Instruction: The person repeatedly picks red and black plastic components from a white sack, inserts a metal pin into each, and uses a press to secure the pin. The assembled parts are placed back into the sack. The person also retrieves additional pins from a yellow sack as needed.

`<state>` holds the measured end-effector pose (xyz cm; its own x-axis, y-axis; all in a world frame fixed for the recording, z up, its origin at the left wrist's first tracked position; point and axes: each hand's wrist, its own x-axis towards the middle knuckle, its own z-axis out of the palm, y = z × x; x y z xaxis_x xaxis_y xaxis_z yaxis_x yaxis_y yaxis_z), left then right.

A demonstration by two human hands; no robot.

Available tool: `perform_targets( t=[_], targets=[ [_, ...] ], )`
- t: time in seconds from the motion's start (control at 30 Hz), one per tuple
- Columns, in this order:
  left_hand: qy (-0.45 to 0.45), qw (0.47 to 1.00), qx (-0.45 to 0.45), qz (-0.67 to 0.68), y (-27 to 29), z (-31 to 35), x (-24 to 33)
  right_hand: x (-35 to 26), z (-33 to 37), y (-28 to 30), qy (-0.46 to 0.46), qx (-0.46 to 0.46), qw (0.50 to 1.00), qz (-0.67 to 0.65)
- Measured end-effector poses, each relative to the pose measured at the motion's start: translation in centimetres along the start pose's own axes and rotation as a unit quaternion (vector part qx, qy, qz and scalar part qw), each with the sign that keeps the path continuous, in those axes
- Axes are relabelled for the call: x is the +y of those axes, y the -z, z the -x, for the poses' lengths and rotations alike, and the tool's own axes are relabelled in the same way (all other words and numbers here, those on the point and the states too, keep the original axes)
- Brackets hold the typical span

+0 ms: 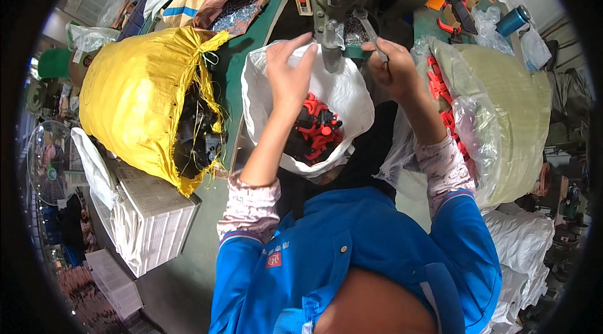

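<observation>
My right hand (397,70) is closed round a metal wrench (372,34), whose far end reaches up to the machine's lower part. Across from it, my left hand (289,76) is raised with thumb and fingers apart and nothing in them. Between the hands stands the machine's metal post (331,36). Below them is an open white sack (253,92). Inside it lie several red and black plastic parts (320,128). Small metal pieces (355,31) sit beside the post, partly hidden by the wrench.
A yellow sack (135,92) of black parts leans open on my left. To my right, a pale green sack (509,108) with clear plastic lining holds red parts (441,92). A bag of metal fasteners (235,14) rests on the green table (233,83). A blue bottle (513,20) lies at far right.
</observation>
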<state>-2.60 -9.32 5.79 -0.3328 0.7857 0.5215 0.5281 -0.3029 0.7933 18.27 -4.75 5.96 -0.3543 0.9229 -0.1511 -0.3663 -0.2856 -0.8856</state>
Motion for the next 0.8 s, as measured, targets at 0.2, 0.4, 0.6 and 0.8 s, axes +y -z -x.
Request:
perform_targets(
  t=[0.2,0.4,0.6,0.8],
  targets=[
    [0.05,0.997,-0.009,0.05,-2.4,-1.3,-1.0,0.2,1.2,-0.9,0.065,0.009,0.998,0.009],
    [0.036,0.991,0.092,0.091,-2.4,-1.5,-0.1,1.5,-2.1,-0.8,0.337,-0.071,0.926,0.153],
    [0.061,0.964,0.205,0.161,1.1,0.4,-2.1,0.4,0.2,0.3,0.1,0.023,0.993,-0.055],
    [0.121,0.951,0.211,0.19,2.6,2.3,-3.5,3.1,-1.3,-0.3,0.305,-0.114,0.931,0.165]
  ],
)
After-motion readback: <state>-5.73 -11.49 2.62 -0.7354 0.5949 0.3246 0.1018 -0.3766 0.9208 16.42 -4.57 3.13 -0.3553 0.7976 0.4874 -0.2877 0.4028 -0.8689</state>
